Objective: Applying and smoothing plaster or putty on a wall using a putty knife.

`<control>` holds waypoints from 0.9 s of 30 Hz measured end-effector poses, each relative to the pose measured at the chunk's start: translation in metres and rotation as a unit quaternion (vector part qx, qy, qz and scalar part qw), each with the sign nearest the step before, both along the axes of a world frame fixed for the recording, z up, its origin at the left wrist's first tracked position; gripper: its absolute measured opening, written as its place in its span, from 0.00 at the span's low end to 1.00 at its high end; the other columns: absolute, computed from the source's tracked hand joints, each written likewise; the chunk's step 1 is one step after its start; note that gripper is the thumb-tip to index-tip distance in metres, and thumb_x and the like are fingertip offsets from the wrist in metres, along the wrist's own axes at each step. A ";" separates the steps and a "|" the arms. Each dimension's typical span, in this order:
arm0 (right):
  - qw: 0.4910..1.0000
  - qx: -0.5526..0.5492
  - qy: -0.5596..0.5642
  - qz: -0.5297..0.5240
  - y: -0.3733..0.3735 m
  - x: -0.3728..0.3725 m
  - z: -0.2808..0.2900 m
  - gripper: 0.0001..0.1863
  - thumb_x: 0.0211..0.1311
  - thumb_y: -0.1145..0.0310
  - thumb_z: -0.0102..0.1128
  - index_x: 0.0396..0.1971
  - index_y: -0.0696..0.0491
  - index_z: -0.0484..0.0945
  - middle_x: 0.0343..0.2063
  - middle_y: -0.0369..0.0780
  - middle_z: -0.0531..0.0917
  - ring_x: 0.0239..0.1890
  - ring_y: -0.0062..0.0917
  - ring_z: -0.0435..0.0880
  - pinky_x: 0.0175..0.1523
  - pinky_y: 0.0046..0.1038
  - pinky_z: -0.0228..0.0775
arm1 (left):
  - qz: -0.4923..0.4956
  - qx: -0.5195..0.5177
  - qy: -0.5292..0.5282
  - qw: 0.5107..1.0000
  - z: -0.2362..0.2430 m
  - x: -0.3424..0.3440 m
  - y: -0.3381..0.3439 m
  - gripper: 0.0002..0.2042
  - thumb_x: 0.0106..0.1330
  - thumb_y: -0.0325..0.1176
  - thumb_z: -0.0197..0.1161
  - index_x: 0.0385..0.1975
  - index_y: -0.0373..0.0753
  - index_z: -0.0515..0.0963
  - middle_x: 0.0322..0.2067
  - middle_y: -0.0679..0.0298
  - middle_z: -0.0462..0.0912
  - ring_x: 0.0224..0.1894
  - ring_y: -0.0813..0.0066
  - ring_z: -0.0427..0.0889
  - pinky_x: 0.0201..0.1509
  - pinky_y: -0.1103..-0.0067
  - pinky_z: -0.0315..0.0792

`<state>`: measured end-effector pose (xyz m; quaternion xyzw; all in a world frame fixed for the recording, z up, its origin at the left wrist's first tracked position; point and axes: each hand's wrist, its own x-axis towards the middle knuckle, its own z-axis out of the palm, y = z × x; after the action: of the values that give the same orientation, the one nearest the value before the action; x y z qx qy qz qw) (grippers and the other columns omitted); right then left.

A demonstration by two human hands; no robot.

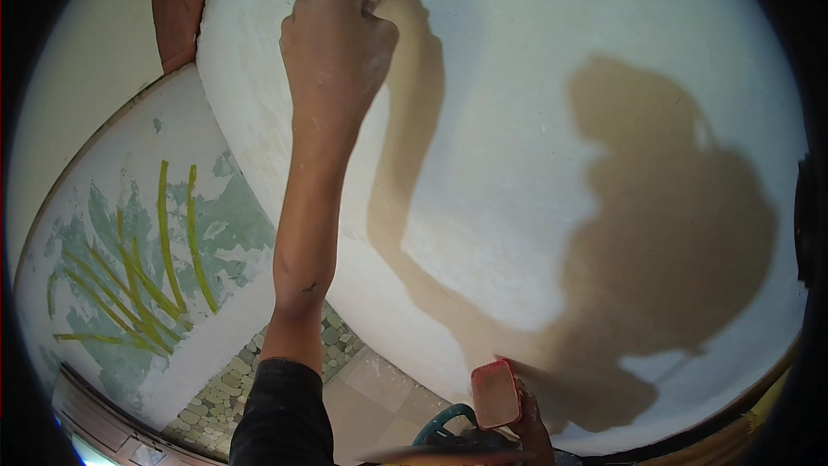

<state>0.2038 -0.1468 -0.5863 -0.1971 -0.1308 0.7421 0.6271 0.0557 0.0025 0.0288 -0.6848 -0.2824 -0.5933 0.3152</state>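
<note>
My left hand (341, 30) is raised high on the white wall (500, 147), its arm stretched out. Its fingers are bent closed, and white powder or paste coats the fingertips near the wall. Whatever they pinch is hidden by the hand. Low at the right, my right hand (532, 423) grips the side of a small rectangular container (495, 394) with a red rim. A dull brownish face fills the space inside that rim; I cannot tell what it is.
A shadow (673, 207) falls across the wall's right side. At left, a patchy wall (112, 198) bears yellow-green painted stems. Below lie a pebble strip (228, 393), floor tiles (371, 388) and a dark green curved plastic piece (444, 423). A brown frame (183, 4) edges the upper left.
</note>
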 end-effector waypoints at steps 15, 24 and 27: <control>0.997 0.000 0.071 0.028 0.002 -0.001 0.003 0.24 0.76 0.51 0.49 0.63 0.49 0.74 0.56 0.40 0.82 0.55 0.34 0.83 0.60 0.44 0.77 | -0.034 0.077 -0.001 0.996 0.019 -0.009 0.033 0.21 0.59 0.20 0.54 0.51 0.40 0.85 0.41 0.50 0.88 0.42 0.50 0.87 0.50 0.73 0.78; 0.997 -0.066 0.037 -0.006 0.006 0.006 -0.027 0.25 0.76 0.49 0.47 0.62 0.50 0.75 0.54 0.41 0.84 0.55 0.35 0.83 0.61 0.44 0.76 | -0.024 0.164 0.195 0.967 0.018 -0.054 0.045 0.30 0.50 0.11 0.55 0.48 0.51 0.88 0.48 0.68 0.89 0.51 0.66 0.87 0.52 0.73 0.81; 0.997 -0.058 0.045 0.004 0.003 0.008 -0.021 0.25 0.76 0.49 0.47 0.62 0.50 0.75 0.54 0.40 0.84 0.55 0.35 0.84 0.61 0.44 0.76 | -0.040 0.225 0.137 0.964 0.040 -0.045 0.045 0.30 0.49 0.11 0.55 0.47 0.50 0.88 0.48 0.68 0.89 0.51 0.65 0.87 0.53 0.74 0.81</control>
<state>0.2115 -0.1440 -0.6071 -0.1989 -0.0599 0.7591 0.6169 0.0105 0.0478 0.0690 -0.6818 -0.0683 -0.5543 0.4724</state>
